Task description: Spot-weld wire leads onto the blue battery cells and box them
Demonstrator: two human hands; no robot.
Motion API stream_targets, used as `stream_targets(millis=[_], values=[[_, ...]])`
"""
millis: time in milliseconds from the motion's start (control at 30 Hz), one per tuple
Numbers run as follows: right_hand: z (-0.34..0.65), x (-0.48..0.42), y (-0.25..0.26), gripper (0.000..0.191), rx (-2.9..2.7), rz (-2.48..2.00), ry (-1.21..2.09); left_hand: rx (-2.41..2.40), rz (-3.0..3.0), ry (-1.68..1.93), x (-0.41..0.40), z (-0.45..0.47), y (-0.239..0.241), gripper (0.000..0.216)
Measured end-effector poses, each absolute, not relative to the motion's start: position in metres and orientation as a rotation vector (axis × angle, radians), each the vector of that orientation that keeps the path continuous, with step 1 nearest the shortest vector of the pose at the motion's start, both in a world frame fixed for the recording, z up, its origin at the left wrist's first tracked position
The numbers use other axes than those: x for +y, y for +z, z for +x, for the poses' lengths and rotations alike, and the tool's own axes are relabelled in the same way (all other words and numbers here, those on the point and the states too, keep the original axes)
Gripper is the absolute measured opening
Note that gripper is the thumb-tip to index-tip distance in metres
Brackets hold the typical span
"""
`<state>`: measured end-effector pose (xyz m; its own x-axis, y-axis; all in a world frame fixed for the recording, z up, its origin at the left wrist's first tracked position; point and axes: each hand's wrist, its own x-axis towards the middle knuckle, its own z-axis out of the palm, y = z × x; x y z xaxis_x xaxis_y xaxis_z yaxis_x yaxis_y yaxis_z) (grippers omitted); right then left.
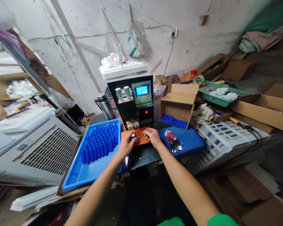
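Observation:
My left hand [125, 145] is closed round a blue battery cell [133, 135], whose round end faces up. My right hand [152, 137] pinches something small, too fine to make out, a short way to the right of the cell. Both hands are over an orange board [141, 140] in front of a black machine [141, 111] with a lit blue display and two electrode tips low on its front. Rows of blue cells [100, 142] stand upright in a blue tray [79, 179] on the left. Red and black wire leads [173, 140] lie bunched at the right.
Under the leads is a blue mat [193, 139]. An open cardboard box [179, 99] behind it holds blue cells with wires. A steel flask [105, 105] stands left of the machine. White foam [122, 69] rests on top of it. A plastic crate [209, 142] is at the right.

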<state>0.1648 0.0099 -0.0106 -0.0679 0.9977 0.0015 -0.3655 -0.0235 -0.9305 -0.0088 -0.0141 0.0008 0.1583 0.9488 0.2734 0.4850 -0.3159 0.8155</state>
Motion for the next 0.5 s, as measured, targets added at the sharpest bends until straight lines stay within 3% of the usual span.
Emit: stream_targets(millis=[267, 500], values=[[0.163, 0.014, -0.014, 0.024, -1.035, -0.958, 1.342, 1.322, 1.779, 1.062, 0.01, -0.008, -0.003, 0.028], [0.169, -0.016, -0.019, 0.035, -1.065, -1.203, 1.325, 1.552, 1.78, 1.016, -0.023, 0.007, -0.022, 0.018]])
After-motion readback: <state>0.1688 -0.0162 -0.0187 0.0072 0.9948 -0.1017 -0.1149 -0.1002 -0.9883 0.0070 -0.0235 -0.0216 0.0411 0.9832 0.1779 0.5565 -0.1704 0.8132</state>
